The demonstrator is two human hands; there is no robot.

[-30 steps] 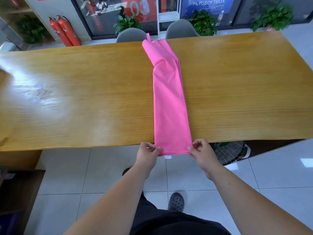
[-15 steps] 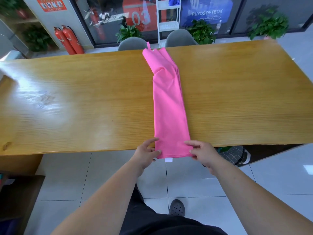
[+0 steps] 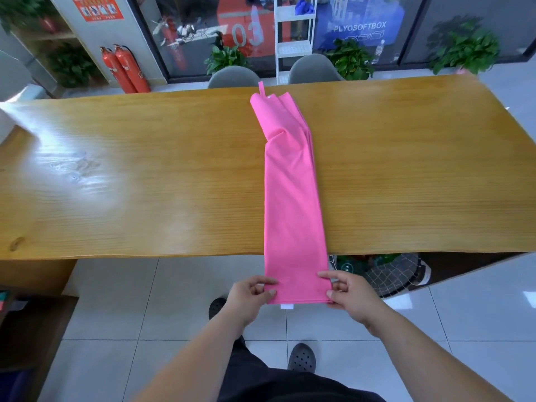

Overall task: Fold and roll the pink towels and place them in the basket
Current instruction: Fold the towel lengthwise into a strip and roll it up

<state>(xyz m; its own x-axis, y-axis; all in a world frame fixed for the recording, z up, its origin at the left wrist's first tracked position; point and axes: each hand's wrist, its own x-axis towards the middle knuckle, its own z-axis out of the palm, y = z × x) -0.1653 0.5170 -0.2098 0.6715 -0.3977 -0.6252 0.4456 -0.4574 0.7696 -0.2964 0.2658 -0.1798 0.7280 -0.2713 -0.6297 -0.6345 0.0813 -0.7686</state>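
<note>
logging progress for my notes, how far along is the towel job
Done: the pink towel is folded into a long narrow strip lying across the table. In hand: the left hand and right hand pinch its near corners, past the table's edge. To do: no roll has started, and nothing pink shows in the mesh basket under the table.

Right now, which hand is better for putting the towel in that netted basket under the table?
Probably the right hand: the netted basket sits just beyond it, under the table edge. The left hand is across the pink towel from it. Both pinch the towel's near corners.
</note>
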